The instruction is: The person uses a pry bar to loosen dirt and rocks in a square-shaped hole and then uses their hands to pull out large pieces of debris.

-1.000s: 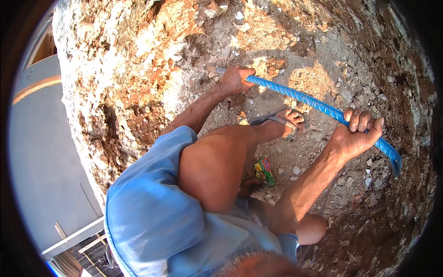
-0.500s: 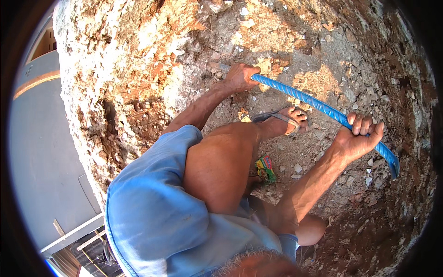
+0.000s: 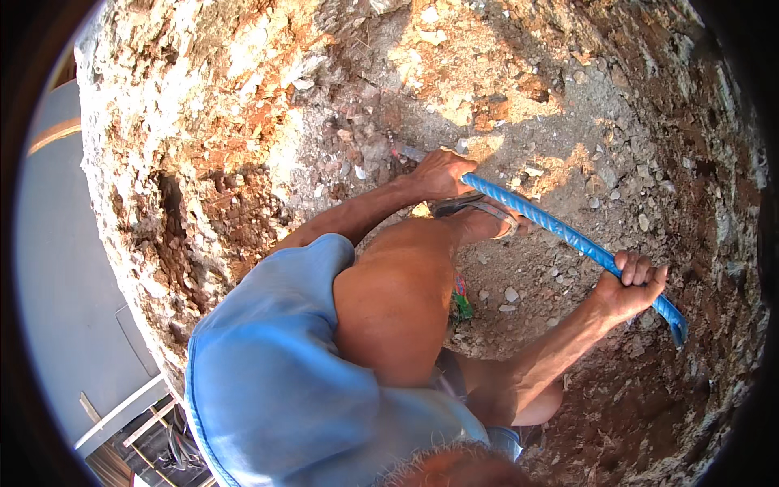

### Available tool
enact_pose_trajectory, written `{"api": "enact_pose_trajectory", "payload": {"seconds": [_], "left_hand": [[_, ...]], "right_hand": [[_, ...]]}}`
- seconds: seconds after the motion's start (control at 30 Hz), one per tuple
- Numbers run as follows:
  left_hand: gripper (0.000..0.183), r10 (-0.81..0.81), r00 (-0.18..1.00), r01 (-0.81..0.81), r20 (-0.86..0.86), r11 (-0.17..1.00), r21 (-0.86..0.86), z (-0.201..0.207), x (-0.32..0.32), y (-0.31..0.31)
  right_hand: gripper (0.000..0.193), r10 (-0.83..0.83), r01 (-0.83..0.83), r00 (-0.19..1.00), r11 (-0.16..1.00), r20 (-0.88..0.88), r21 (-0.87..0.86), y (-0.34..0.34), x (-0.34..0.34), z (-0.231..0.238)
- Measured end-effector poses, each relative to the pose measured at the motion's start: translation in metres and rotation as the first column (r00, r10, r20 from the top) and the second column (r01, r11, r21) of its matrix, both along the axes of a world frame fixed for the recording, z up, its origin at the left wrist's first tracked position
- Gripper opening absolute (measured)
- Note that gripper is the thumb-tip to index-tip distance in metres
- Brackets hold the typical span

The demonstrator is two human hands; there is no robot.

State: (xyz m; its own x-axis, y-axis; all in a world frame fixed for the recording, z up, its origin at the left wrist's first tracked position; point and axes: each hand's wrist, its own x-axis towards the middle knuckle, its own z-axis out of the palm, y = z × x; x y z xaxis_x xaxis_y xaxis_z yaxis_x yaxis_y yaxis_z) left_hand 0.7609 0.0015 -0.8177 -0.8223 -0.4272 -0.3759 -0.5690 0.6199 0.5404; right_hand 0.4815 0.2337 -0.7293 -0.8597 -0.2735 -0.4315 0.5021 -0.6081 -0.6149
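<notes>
Blue bar (image 3: 560,231) slants far left to near right through both grips. Left hand (image 3: 442,174) clenched round it near far-left tip, beside rubble (image 3: 350,144); right hand (image 3: 626,290) clenched round it, hooked end (image 3: 678,328) jutting right.

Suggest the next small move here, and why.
Probably a short push of the blue bar toward the stony ground: the left hand grips near the grey tip, which points there, while the right hand grips near the curved end.
</notes>
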Motion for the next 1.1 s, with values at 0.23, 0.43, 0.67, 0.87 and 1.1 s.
{"api": "enact_pose_trajectory", "payload": {"seconds": [0.23, 0.43, 0.67, 0.87, 1.1], "left_hand": [[0.035, -0.082, 0.996, 0.083, 0.030, 0.996, -0.040, 0.037, 0.051, -0.007], [0.025, -0.383, 0.853, 0.371, -0.354, 0.923, -0.105, 0.069, -0.124, 0.018], [0.024, -0.597, 0.745, 0.568, -0.298, 0.802, -0.185, 0.079, -0.244, 0.023], [0.018, -0.634, 0.749, 0.594, -0.192, 0.771, -0.229, 0.015, -0.235, -0.026], [0.018, -0.590, 0.804, 0.579, -0.077, 0.805, -0.128, 0.055, -0.200, 0.029]], "right_hand": [[0.039, -0.042, 0.046, 0.996, 0.998, 0.079, -0.051, -0.011, 0.033, 0.011], [0.051, -0.190, 0.113, 0.923, 0.965, -0.335, -0.236, 0.125, -0.031, 0.111], [0.045, -0.559, 0.518, 0.740, 0.828, -0.373, -0.212, 0.150, -0.021, 0.129], [0.046, -0.594, 0.595, 0.780, 0.801, -0.199, -0.060, 0.103, -0.018, 0.036], [0.037, -0.526, 0.483, 0.839, 0.839, -0.143, -0.252, 0.186, -0.018, 0.021]]}}
